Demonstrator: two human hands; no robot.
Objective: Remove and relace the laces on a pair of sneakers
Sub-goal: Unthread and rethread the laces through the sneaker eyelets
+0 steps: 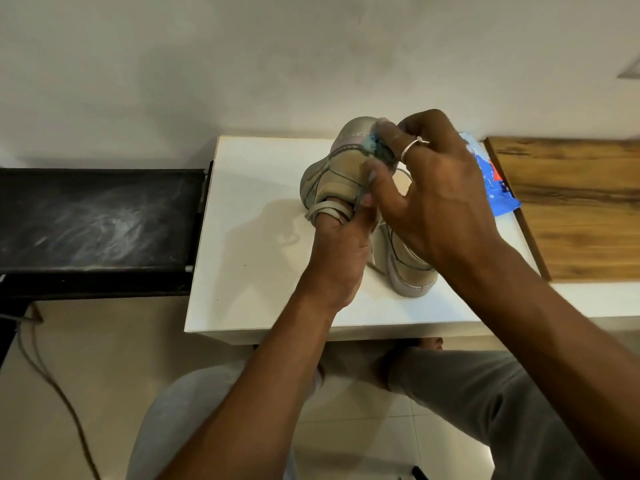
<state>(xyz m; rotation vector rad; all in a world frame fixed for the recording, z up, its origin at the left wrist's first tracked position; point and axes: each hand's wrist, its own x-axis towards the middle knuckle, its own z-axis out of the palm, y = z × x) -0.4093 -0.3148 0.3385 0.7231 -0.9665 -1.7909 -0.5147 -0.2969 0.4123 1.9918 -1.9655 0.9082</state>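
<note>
A beige sneaker (334, 174) is held up above the white table (256, 258), tilted with its sole away from me. My left hand (341, 251) grips it from below, and a pale lace (327, 211) loops over that hand's fingers. My right hand (433, 188), with a ring on one finger, curls over the top of the shoe and pinches at its lace area near a blue-lined tongue (375, 143). A second beige sneaker (407, 268) rests on the table under my right hand, partly hidden by it.
A blue packet (491, 181) lies at the table's right side against a wooden board (571, 206). A black dusty shelf (97, 220) stands to the left. A cable (52, 379) trails on the tiled floor. My knees and a foot show below the table edge.
</note>
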